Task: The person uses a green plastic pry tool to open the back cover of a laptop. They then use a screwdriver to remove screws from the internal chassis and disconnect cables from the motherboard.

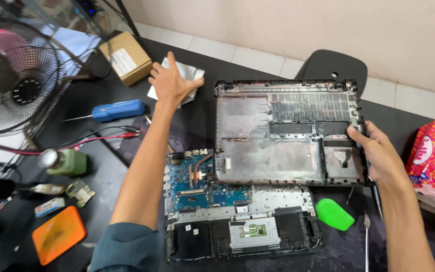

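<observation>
The left hand point(171, 80) reached far across the black table point(101, 171), fingers spread, its palm down on a silvery bag point(190, 75) just right of a cardboard box point(126, 57). The right hand point(378, 151) gripped the right edge of the laptop's bottom cover point(278, 133), thumb on the inner face, the other fingers curled behind the rim (only partly visible). The cover lay inside-up, overlapping the far part of the opened laptop point(237, 216), whose blue board point(197, 186) showed at its near left. A blue screwdriver point(117, 110) lay left of the forearm; a green pry pick point(333, 214) sat near the right wrist.
</observation>
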